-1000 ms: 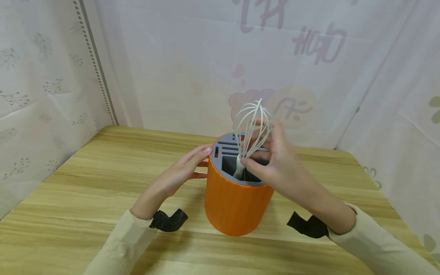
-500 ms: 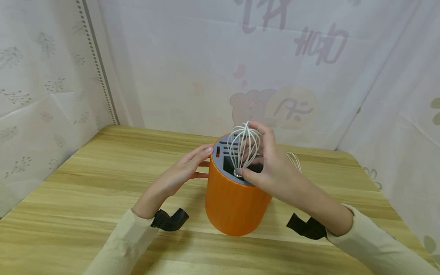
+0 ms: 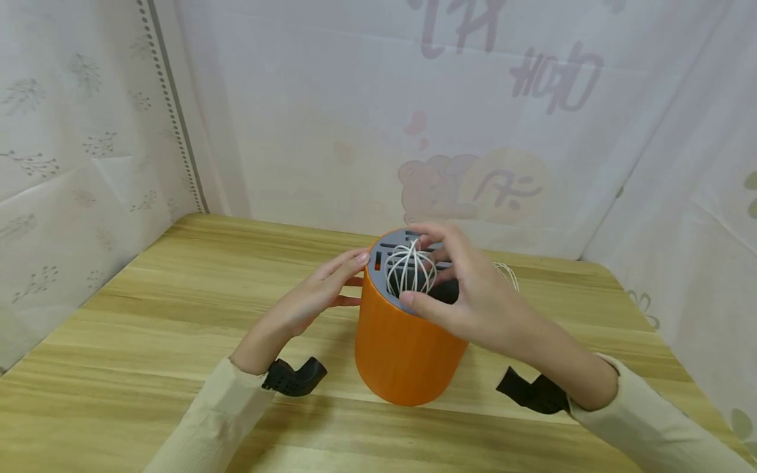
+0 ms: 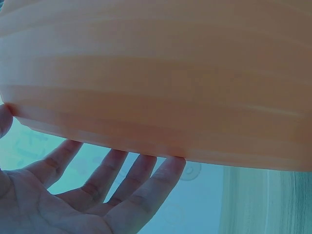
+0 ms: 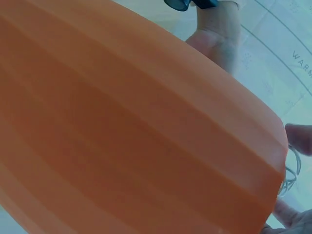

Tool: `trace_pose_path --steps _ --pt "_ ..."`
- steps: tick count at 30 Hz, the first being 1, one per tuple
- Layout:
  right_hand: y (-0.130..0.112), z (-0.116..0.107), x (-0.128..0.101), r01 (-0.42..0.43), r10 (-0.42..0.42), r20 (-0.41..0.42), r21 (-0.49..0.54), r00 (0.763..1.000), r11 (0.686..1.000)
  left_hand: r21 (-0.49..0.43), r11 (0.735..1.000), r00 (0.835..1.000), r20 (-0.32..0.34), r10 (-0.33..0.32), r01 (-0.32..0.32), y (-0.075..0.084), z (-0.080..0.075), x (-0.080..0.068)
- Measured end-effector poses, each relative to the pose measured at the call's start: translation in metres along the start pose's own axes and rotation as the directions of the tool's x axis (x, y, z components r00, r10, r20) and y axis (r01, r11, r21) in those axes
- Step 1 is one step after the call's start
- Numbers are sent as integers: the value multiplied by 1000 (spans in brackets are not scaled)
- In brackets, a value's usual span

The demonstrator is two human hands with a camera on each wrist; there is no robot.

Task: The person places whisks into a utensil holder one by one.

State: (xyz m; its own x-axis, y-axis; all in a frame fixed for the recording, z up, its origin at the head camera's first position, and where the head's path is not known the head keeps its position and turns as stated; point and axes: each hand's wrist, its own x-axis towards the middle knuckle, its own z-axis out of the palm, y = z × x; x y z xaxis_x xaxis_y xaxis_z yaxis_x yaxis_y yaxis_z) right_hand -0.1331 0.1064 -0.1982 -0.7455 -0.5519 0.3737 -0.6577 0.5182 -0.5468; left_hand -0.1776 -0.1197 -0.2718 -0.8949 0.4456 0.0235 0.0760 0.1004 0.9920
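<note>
An orange cylindrical holder (image 3: 408, 355) with a grey slotted top (image 3: 378, 279) stands on the wooden table (image 3: 148, 341). A white wire whisk (image 3: 402, 279) sits head-up in its large slot, sunk so that only the wires show. My right hand (image 3: 414, 265) curls over the wires, thumb in front and fingers behind. My left hand (image 3: 357, 281) rests with straight fingers against the holder's left side near the rim. In the left wrist view those fingers (image 4: 122, 185) touch the orange wall (image 4: 156, 73). The right wrist view shows mostly the orange wall (image 5: 122, 136) and a bit of whisk wire (image 5: 291, 175).
Thin white wires (image 3: 508, 272) of another utensil show on the table behind my right hand. Patterned white cloth walls (image 3: 296, 131) close in the table at the back and both sides. Bare wood lies to the left and in front of the holder.
The whisk has gone down into the holder: its handle is out of sight and only the wire head stands above the top. My right hand came down with it. The left hand stayed.
</note>
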Motion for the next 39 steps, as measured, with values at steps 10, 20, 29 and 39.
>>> trace_pose_path --steps 10,20,29,39 --pt "-1 -2 2 21 -22 -6 -45 1000 999 5 1000 1000 -1 -4 4 1 0 0" --pt "-1 -12 2 -9 9 -23 24 1000 1000 13 1000 1000 -15 -9 9 2 2 0" --pt "2 -36 3 6 3 -167 57 986 998 24 1000 999 -27 -19 20 2 3 0" --pt "30 -58 -2 -76 102 -247 115 964 991 29 999 999 -44 -22 23 2 4 1"
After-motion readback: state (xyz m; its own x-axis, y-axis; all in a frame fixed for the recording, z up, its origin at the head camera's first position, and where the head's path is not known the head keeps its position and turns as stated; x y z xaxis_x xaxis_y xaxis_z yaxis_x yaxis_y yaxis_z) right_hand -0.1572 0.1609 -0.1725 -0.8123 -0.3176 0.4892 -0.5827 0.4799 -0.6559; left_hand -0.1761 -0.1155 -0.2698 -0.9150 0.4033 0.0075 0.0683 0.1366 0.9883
